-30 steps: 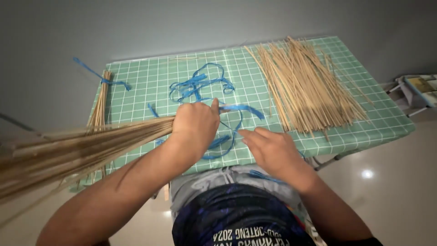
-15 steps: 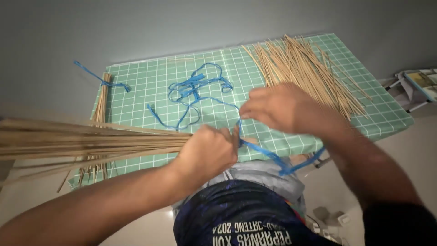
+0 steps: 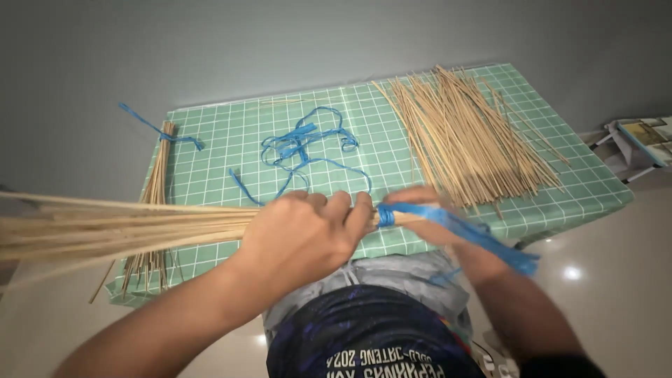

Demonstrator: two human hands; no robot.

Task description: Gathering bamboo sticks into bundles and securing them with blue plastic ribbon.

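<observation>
1. Pale tan sticks fill the left of the frame: the bundle of sticks (image 3: pixel 119 227) runs level from the left edge toward the centre, where half a second ago it tilted and fanned a little more.
2. Behind it, in the upper left, a small tied bundle (image 3: pixel 155 182) lies on the green checked tablecloth (image 3: pixel 217 140), unmoved.
3. At centre, the left hand (image 3: pixel 301 234) is closed tight round the bundle's near end; it sits slightly higher in the frame than before.
4. Just right of it, the blue strip (image 3: pixel 448 224) now shows as wraps round the stick ends, its tail trailing to the lower right. Half a second ago it only hung loose from the right hand, so the binding looks further along, though no knot can be seen.
5. The right hand (image 3: pixel 430 213) has dropped from mid-frame to just behind the wrap, fingers pinched on the strip.
6. Loose blue strips (image 3: pixel 304 136) lie at upper centre, and the loose pile of sticks (image 3: pixel 465 136) in the upper right, both unchanged.
</observation>
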